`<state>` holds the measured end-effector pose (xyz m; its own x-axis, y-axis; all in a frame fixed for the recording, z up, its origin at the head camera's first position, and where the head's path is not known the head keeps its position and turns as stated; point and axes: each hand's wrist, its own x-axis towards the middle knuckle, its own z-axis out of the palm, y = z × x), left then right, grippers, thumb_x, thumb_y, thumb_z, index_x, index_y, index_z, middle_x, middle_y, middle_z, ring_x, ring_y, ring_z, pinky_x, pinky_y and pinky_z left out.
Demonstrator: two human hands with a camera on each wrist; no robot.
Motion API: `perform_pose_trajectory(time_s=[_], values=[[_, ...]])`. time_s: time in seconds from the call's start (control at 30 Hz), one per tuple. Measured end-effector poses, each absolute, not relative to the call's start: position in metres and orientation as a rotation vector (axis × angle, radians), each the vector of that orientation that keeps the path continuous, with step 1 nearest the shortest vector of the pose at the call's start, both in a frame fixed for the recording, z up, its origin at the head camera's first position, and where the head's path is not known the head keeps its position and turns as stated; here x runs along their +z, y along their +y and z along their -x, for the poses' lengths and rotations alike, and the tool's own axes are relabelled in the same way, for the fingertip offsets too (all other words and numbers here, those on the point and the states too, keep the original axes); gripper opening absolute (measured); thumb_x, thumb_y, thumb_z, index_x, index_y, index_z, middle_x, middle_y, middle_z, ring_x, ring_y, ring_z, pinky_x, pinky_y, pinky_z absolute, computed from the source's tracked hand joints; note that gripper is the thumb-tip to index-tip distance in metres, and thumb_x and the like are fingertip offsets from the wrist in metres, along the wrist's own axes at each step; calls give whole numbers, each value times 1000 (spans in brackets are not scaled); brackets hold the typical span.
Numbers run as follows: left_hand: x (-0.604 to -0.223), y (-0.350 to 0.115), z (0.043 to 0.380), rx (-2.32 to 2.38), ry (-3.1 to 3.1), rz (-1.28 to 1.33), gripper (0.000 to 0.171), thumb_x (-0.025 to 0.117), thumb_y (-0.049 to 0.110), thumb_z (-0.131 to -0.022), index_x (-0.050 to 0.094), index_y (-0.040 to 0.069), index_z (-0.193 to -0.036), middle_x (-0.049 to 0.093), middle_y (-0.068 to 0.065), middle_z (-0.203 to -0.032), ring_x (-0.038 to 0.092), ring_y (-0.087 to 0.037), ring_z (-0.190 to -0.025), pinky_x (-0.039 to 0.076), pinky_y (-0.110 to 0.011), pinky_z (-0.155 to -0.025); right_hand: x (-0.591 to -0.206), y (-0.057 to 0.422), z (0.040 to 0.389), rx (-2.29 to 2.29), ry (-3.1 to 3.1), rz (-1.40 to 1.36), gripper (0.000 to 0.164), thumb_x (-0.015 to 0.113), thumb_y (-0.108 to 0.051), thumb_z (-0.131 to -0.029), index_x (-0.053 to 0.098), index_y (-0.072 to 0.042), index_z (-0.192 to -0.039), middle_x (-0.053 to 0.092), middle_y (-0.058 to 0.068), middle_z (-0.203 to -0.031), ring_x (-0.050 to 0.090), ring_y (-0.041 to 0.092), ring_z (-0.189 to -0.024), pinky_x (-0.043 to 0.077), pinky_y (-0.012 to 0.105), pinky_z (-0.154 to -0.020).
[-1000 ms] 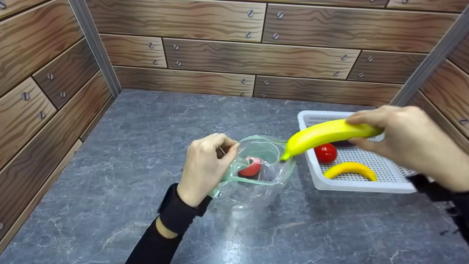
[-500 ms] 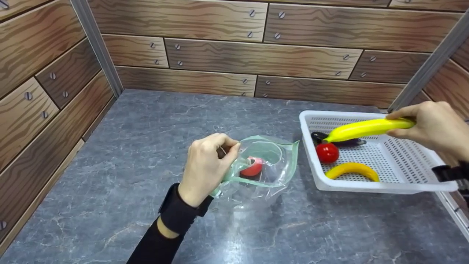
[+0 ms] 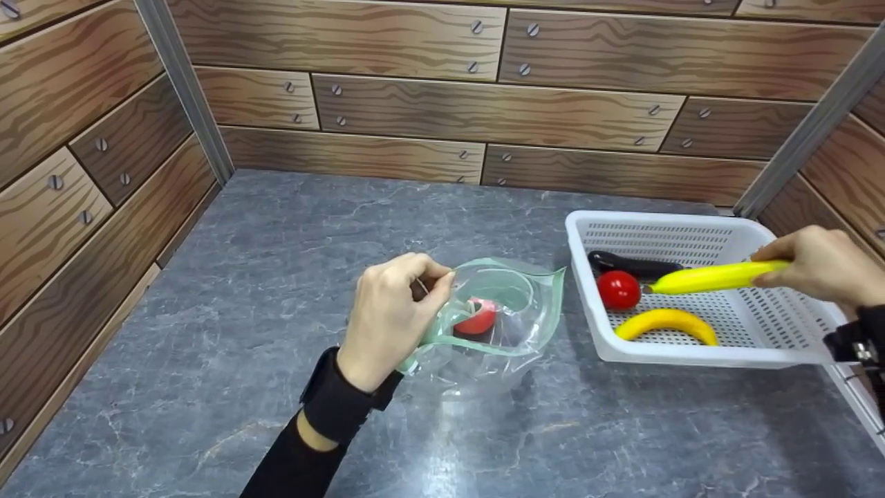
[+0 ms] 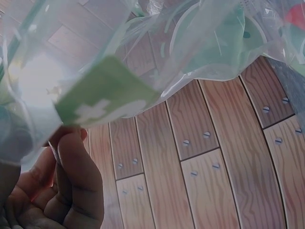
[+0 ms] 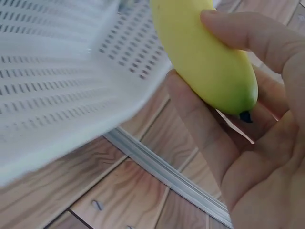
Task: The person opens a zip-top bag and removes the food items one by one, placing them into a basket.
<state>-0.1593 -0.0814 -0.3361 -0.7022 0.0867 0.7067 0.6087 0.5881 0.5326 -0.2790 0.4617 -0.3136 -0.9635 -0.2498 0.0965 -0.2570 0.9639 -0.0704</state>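
My left hand pinches the edge of a clear zip bag with a green-tinted rim, its mouth spread wide. A red and pale round item shows inside the bag. Over the white basket, my right hand grips one end of a bright yellow banana between thumb and fingers. The banana's far tip is beside a red tomato. In the right wrist view the held end of the banana has a dark tip and a greenish tinge.
Inside the basket lie a dark eggplant along the back and a second, curved yellow banana at the front. The basket stands at the right of the grey marbled table. Wood-patterned walls enclose the table at the back and sides.
My right hand has carried the banana rightward from over the bag's mouth, then lowered it into the basket area. The left hand has stayed at the bag's edge.
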Motion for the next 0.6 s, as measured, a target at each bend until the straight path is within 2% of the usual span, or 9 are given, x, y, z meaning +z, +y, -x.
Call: perform_pose_trajectory(time_s=[0.2, 0.37, 0.47, 0.6], values=[[-336, -82, 159, -1058, -2178, 553, 6, 79, 3, -90, 78, 7, -85, 74, -3, -74, 64, -11, -61, 53, -20, -58, -328, 459, 289, 161, -3169, -378, 38, 88, -17, -79, 79, 7, -107, 80, 22, -97, 67, 25, -82, 47, 30, -68], [-337, -83, 159, -1064, -2182, 549, 7, 78, 2, -91, 78, 6, -85, 74, -3, -74, 64, -11, -61, 53, -19, -59, -337, 456, 297, 185, -3246, -359, 38, 87, -15, -78, 77, 10, -106, 79, 23, -97, 68, 29, -83, 50, 31, -68], [-337, -83, 159, -1067, -2185, 545, 6, 78, 2, -91, 78, 6, -85, 75, -4, -74, 65, -11, -61, 53, -19, -59, -341, 458, 301, 192, -3280, -337, 39, 87, -14, -78, 76, 11, -105, 78, 24, -98, 67, 30, -83, 52, 37, -70], [-337, -84, 159, -1067, -2181, 536, 6, 78, 2, -90, 78, 6, -85, 75, -4, -74, 64, -12, -61, 53, -19, -59, -346, 460, 307, 153, -3321, -375, 42, 86, -14, -77, 73, 12, -106, 76, 28, -98, 69, 36, -85, 57, 51, -76]])
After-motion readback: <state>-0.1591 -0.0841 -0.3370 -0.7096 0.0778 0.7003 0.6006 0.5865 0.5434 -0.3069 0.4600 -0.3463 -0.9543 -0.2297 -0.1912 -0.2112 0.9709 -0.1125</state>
